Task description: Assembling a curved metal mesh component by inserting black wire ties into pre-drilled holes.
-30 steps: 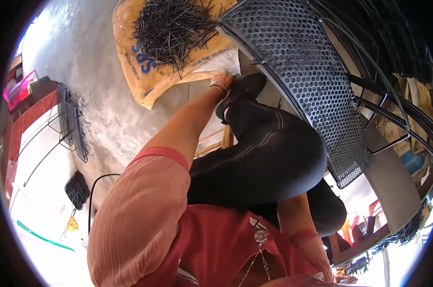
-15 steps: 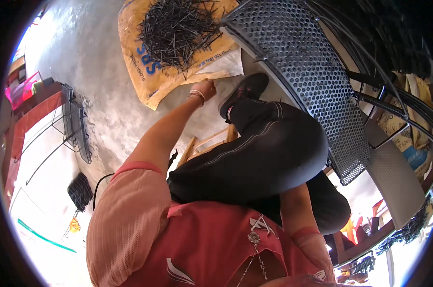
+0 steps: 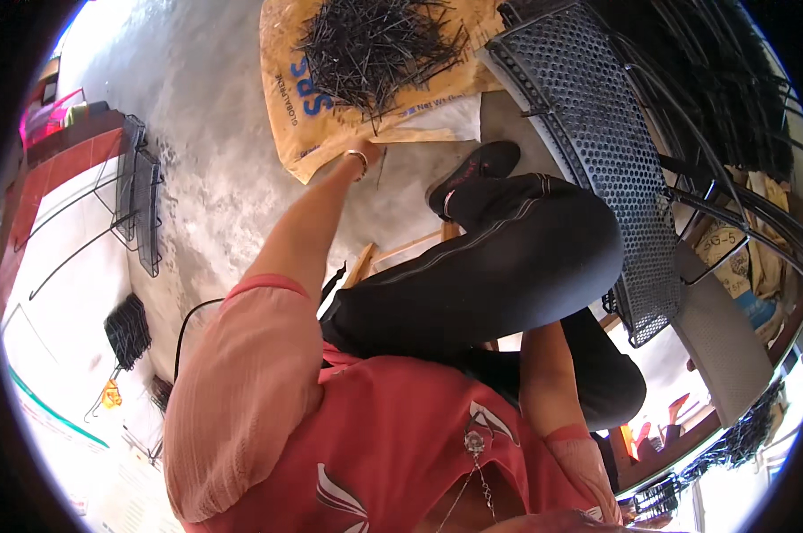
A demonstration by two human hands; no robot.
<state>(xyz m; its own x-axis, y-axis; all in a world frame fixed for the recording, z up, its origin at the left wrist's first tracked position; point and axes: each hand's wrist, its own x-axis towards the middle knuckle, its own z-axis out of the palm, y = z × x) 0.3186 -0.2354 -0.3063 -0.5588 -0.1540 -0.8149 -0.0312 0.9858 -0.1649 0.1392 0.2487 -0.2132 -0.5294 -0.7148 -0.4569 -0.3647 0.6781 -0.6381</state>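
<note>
My left hand [image 3: 363,155] reaches forward, low over the concrete floor, at the near edge of a yellow woven sack [image 3: 292,133]. Its fingers look closed on a thin black stick [image 3: 381,171], which juts out beside them; slight blur softens the fingers. On the flat sack lies a tangled pile of thin black sticks [image 3: 375,53], a little beyond that hand. My right forearm [image 3: 546,373] passes behind my bent leg, which hides the right hand.
To the right stands a black perforated metal panel [image 3: 588,115] with bent rods beside it. A wooden stool frame [image 3: 410,251] shows under my leg. Wire racks [image 3: 139,204] stand at the left, and a bundle of black pieces [image 3: 128,330] hangs lower there. Printed sacks [image 3: 743,258] lie far right.
My left hand has moved slightly left relative to my body, toward the sack's edge, and a thin black stick now shows beside its fingers. The view has shifted, so the sack appears farther right.
</note>
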